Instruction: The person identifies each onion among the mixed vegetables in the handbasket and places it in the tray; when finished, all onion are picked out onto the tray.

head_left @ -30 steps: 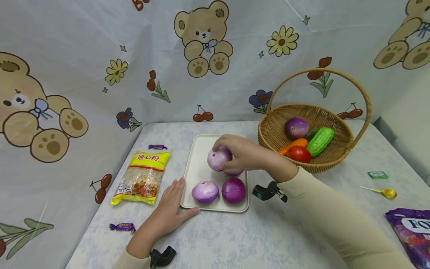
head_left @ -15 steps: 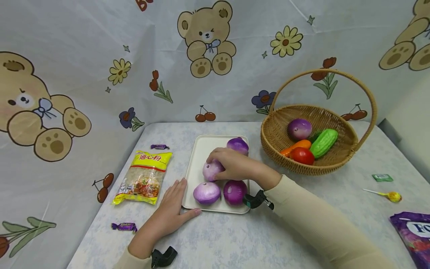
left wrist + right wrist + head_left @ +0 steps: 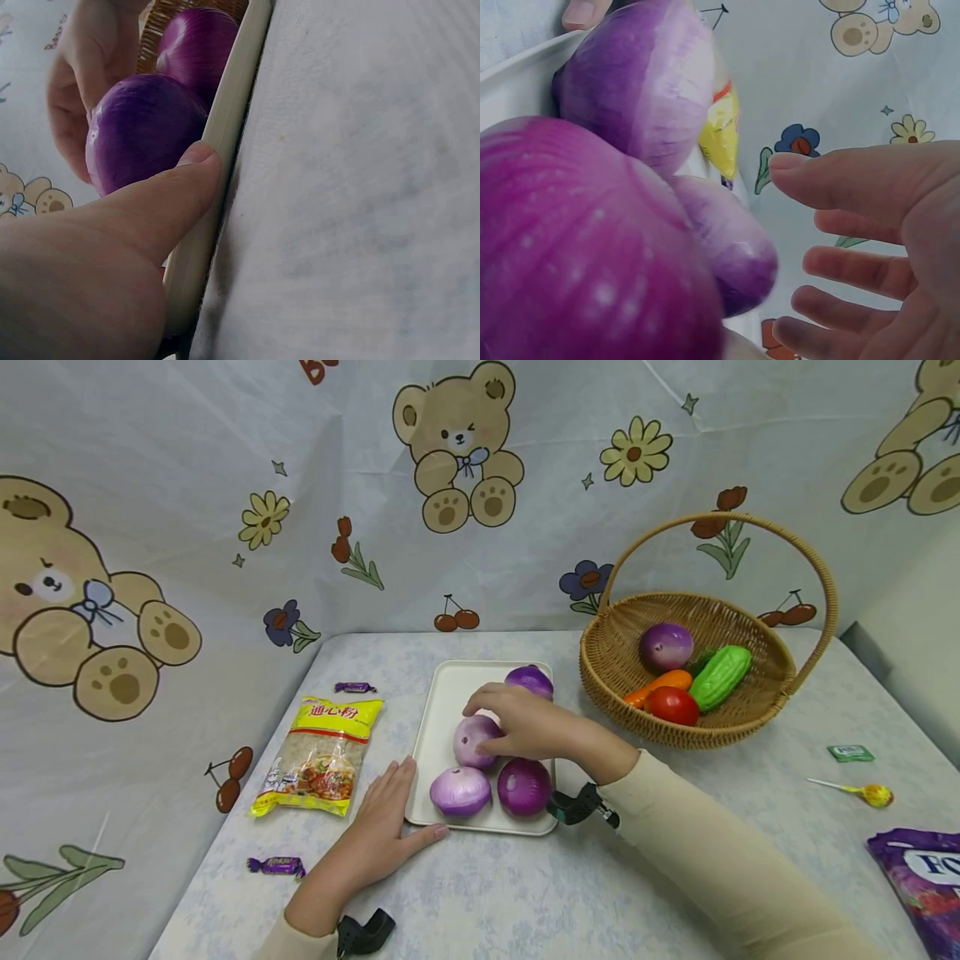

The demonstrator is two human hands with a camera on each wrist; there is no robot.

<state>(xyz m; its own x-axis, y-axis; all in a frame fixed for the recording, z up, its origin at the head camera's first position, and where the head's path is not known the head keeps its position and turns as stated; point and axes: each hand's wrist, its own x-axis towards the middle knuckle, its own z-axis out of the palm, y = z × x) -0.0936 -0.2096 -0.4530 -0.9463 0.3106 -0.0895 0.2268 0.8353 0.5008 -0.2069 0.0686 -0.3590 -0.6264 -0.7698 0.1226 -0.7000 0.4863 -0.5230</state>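
On a white tray [image 3: 444, 702] lie several purple onions. The right hand [image 3: 528, 722] hovers round a pale onion [image 3: 471, 742] near the tray's middle. In the right wrist view its thumb and fingers stand spread, with a gap to the pale onion [image 3: 731, 244]. In front are a half-pale onion [image 3: 461, 792] and a magenta onion [image 3: 524, 787]. Behind the right hand sits another onion [image 3: 532, 680], partly hidden. The left hand [image 3: 386, 818] lies with straight fingers along the tray's left side; its thumb touches the rim [image 3: 240, 82] at the near corner.
A wicker basket [image 3: 600, 672] holding an onion, a carrot, a tomato and a green gourd stands at back right. A pasta bag [image 3: 318, 756] lies left of the tray. Wrapped candies [image 3: 276, 867], a lollipop [image 3: 876, 795] and a purple bag [image 3: 918, 881] lie around.
The right hand has moved toward the person and set the pale onion down on the tray, then loosened its fingers from it. The left hand has stayed at the tray.
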